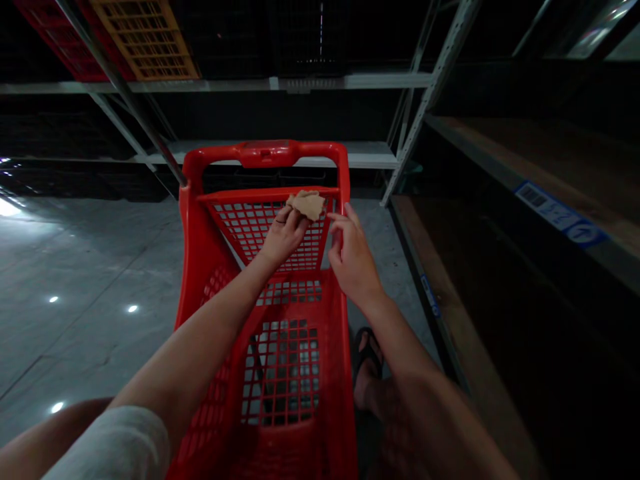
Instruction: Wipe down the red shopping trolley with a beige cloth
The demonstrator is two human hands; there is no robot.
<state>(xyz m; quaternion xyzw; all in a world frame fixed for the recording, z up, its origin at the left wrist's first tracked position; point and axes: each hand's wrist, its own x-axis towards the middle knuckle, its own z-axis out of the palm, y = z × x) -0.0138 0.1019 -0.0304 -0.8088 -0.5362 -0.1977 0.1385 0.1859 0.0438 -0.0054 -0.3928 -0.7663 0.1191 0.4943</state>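
Observation:
A red plastic shopping cart [334, 313] stands in front of me, with grid panels in its basket. Over the back panel near the handle, my left hand [286, 235] is closed on a crumpled tan cloth [308, 203]; whether it is fabric or paper is hard to tell. My right hand [352, 257] hovers by the cart's right rim, fingers partly bent and apart, holding nothing visible. A gap lies between its fingertips and the cloth. The cart's handle [270, 153] is just beyond both hands.
Beyond the cart is a metal rack [370, 81] bearing a yellow crate [145, 40], a red crate [55, 40] and dark crates. Brown shelves [500, 143] with blue labels [560, 212] run along the right. A slanting metal pole [125, 93] meets the cart's left corner. A sandalled foot [367, 360] is beside the cart.

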